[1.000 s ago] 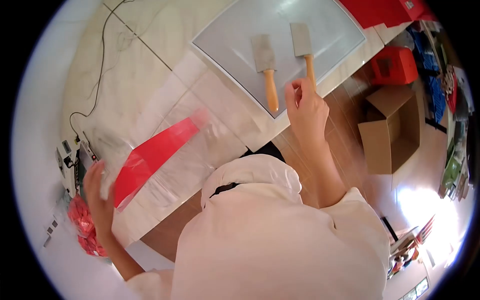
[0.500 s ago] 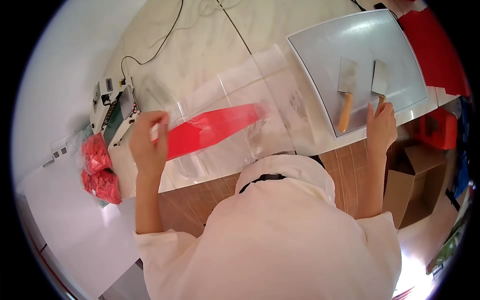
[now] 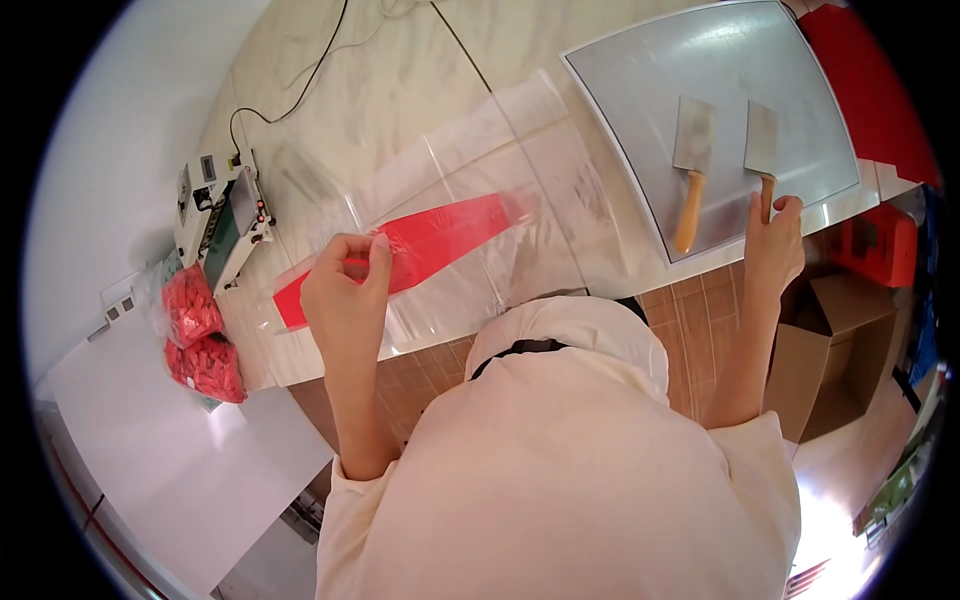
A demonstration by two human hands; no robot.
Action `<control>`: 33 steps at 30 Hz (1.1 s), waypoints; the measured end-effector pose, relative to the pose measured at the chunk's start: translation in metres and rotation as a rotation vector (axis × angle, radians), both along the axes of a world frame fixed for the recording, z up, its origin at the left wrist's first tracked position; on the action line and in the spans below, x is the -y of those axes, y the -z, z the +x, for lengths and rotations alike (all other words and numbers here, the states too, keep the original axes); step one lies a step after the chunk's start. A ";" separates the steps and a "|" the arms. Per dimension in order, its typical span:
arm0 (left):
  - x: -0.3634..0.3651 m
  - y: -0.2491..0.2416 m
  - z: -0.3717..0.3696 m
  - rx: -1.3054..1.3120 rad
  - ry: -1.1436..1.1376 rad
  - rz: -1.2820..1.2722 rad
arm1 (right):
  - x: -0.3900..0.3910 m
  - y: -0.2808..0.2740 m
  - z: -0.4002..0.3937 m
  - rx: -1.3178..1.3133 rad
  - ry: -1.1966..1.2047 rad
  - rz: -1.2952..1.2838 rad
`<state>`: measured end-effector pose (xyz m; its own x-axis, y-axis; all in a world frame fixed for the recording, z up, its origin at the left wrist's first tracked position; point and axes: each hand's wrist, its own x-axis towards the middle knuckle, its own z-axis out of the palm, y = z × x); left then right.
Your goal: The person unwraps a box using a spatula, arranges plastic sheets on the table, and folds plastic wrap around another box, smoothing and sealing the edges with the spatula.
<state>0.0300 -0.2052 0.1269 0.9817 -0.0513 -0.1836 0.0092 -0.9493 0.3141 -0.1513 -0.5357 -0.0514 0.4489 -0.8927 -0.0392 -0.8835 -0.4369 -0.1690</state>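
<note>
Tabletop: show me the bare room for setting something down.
Bare tabletop shows between the black cable and the clear plastic; the grey board is bare left of both cleavers. Crowded: around the left hand and red sheet, and by the right hand.

No legible text, label, brand, number or sign on any object in view from where I stand.
</note>
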 end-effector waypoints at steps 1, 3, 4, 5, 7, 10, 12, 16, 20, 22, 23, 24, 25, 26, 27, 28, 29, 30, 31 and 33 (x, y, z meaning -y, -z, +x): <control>0.003 -0.002 -0.003 0.015 -0.023 0.019 | 0.000 0.001 0.000 -0.001 0.001 0.001; 0.000 0.002 -0.010 0.056 0.003 -0.063 | -0.001 0.000 0.000 -0.005 0.002 0.012; -0.002 0.003 -0.013 0.098 0.028 -0.147 | -0.001 0.000 0.000 -0.006 0.003 0.014; -0.003 0.004 -0.015 0.098 0.028 -0.146 | 0.000 -0.001 0.000 -0.010 0.004 0.008; -0.004 0.003 -0.020 0.120 0.052 -0.115 | 0.001 -0.002 0.001 -0.015 0.006 0.006; -0.003 0.003 -0.025 0.113 0.039 -0.122 | 0.003 -0.001 0.000 -0.023 0.011 0.017; -0.007 0.005 -0.023 0.106 0.050 -0.115 | 0.004 0.000 0.000 -0.028 0.002 0.014; -0.014 0.009 -0.021 0.127 0.080 -0.123 | 0.004 0.000 0.000 -0.037 0.002 0.022; -0.014 0.012 -0.019 0.149 0.060 -0.132 | 0.004 0.002 -0.001 -0.041 -0.005 0.021; -0.014 0.014 -0.018 0.153 0.002 -0.202 | 0.004 0.002 -0.002 -0.039 -0.010 0.013; -0.014 0.013 -0.019 0.153 0.005 -0.205 | 0.004 0.001 -0.002 -0.073 -0.002 0.045; -0.015 0.010 -0.020 0.138 0.004 -0.218 | 0.004 0.001 -0.002 -0.107 0.004 0.079; -0.016 0.009 -0.021 0.124 0.004 -0.232 | 0.003 0.002 -0.003 -0.107 0.004 0.078; -0.019 0.007 -0.022 0.130 -0.005 -0.234 | 0.002 0.003 -0.001 -0.074 0.002 -0.004; -0.020 0.006 -0.022 0.105 -0.004 -0.284 | -0.001 0.000 0.000 -0.045 0.009 -0.084; -0.022 0.005 -0.021 0.088 -0.008 -0.333 | -0.003 -0.006 0.004 -0.039 0.002 -0.085; -0.025 0.005 -0.022 0.092 -0.019 -0.331 | -0.008 -0.016 0.009 0.065 -0.003 -0.107; -0.025 0.007 -0.021 0.116 -0.023 -0.362 | -0.015 -0.026 0.014 0.166 0.002 -0.130; -0.025 0.008 -0.020 0.139 -0.028 -0.394 | -0.025 -0.031 0.021 0.166 0.001 -0.131; -0.022 0.010 -0.021 0.132 -0.054 -0.408 | -0.048 -0.042 0.036 0.579 -0.198 0.116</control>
